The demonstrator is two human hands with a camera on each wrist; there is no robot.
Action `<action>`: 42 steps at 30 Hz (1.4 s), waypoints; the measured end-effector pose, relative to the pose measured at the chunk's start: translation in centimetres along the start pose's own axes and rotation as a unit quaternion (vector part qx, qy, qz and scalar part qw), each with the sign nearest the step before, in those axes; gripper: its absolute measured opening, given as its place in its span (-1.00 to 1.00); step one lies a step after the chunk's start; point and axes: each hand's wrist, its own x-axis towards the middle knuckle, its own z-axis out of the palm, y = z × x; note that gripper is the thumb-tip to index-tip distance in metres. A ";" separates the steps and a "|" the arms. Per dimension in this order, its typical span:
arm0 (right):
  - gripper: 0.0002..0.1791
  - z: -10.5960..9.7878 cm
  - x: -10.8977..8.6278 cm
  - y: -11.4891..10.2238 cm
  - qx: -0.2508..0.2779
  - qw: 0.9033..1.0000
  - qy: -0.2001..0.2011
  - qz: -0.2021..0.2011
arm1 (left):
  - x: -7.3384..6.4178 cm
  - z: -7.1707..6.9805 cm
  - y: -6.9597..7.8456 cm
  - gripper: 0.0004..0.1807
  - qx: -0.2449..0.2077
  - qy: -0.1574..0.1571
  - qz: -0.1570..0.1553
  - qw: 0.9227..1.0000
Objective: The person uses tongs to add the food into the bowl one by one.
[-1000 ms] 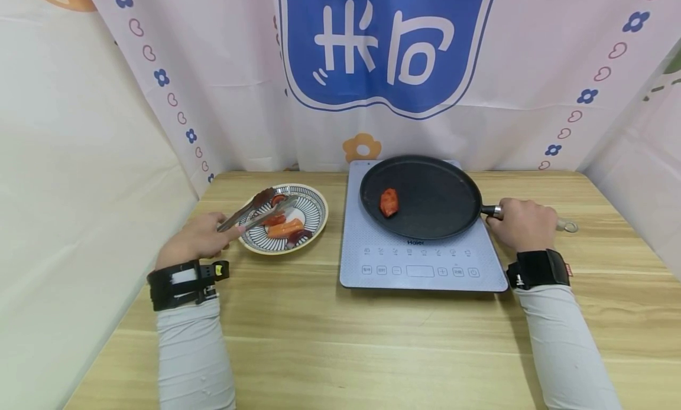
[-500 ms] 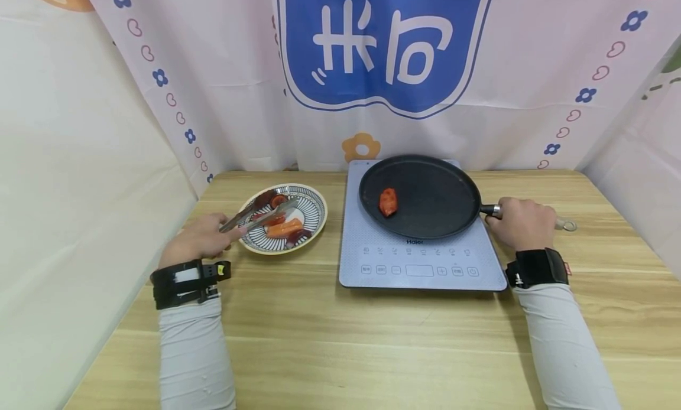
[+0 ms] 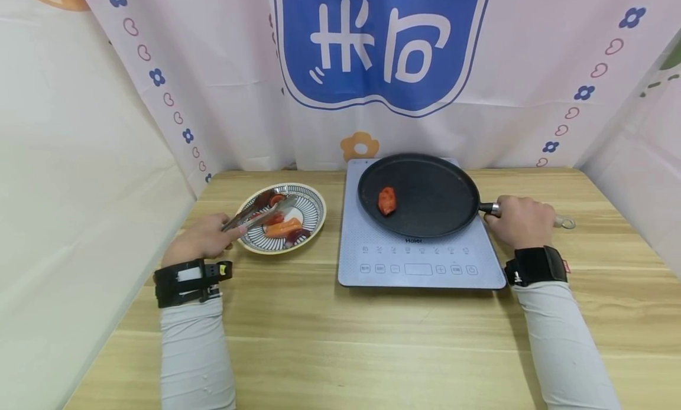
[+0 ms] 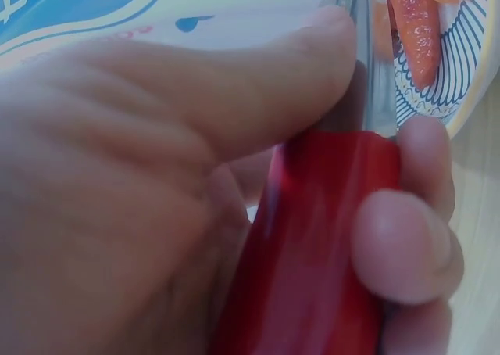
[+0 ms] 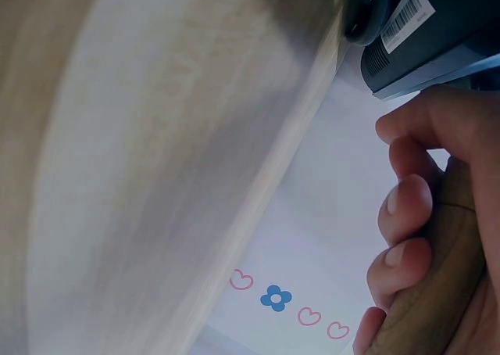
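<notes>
**Left hand on tongs, right hand on pan handle**

Left hand (image 3: 199, 238): fingers wrapped round the red handle (image 4: 312, 238) of the tongs (image 3: 263, 199), whose arms stand apart over the patterned plate (image 3: 318, 218) just beyond it. Orange food strips (image 3: 282, 228) lie on the plate — contact with the tongs cannot be told.

Right hand (image 3: 521, 221): grips the wooden handle (image 5: 437, 281) of the black pan (image 3: 433, 197). Pan sits on the cooktop (image 3: 352, 256), between the hands; one reddish food piece (image 3: 387, 201) lies in it, on the left-hand side.
</notes>
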 end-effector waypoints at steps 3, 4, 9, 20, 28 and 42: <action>-0.64 -0.1 0.0 0.0 0.001 1.000 0.002 0.000 | 0.1 0.0 0.1 -0.48 0.001 -0.005 -0.006 1.000; -0.64 -0.1 0.0 0.0 0.002 1.000 0.002 0.000 | 0.2 0.0 0.2 -0.48 0.005 -0.004 -0.006 1.000; -0.63 0.0 0.0 0.0 0.005 1.000 0.008 0.000 | 0.1 0.1 0.6 -0.49 0.028 0.002 -0.002 1.000; -0.64 0.1 0.1 0.0 0.001 1.000 0.009 0.002 | 0.4 0.3 0.9 -0.56 0.041 0.007 -0.011 0.999; -0.62 0.2 0.0 0.0 -0.003 1.000 0.008 0.003 | 0.3 0.4 1.8 -0.55 0.064 0.012 -0.014 0.998; -0.65 0.2 0.0 0.0 0.000 1.000 0.005 0.005 | 0.2 0.6 3.3 -0.43 0.106 0.015 -0.054 0.993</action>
